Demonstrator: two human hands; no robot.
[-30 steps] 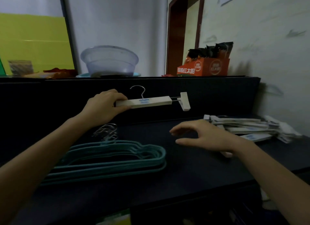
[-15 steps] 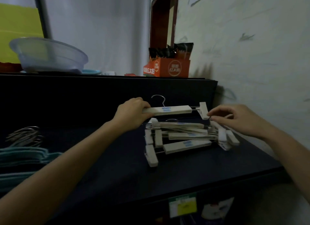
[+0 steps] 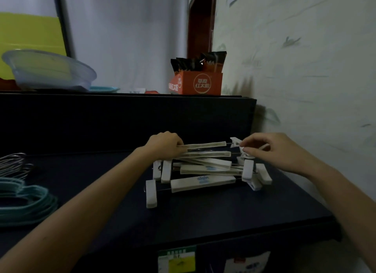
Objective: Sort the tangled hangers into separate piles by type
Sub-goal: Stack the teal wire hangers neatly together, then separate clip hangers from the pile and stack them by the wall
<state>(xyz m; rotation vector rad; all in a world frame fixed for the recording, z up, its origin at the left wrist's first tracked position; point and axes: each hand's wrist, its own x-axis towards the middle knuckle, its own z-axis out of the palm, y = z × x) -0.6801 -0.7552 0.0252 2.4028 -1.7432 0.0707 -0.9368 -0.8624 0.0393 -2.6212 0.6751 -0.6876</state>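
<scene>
the dark bench (image 3: 203, 221) filled the lower part of your view, with a raised black ledge (image 3: 122, 118) running along its back. on that ledge a clear plastic basin (image 3: 48, 71) stood at the left and an orange box (image 3: 200, 84) of dark packets stood at the right, near the wall. at the left edge of the bench lay the stack of teal hangers (image 3: 26, 203), flat and nested one on another, and just behind them a bunch of thin wire hangers (image 3: 14, 164). well apart from both, toward the right side of the bench, the pile of white clip hangers (image 3: 203, 171) sat in a loose crisscross heap. you held the top clip hanger (image 3: 205, 145) level, right over that pile and touching or nearly touching the bar beneath; the blur hid which. your left hand (image 3: 164, 143) had its fingers curled round the left end of the bar. your right hand (image 3: 272, 150) reached in from the right, and its thumb and forefinger pinched the end clip (image 3: 235, 141) on the bar's right side.
</scene>
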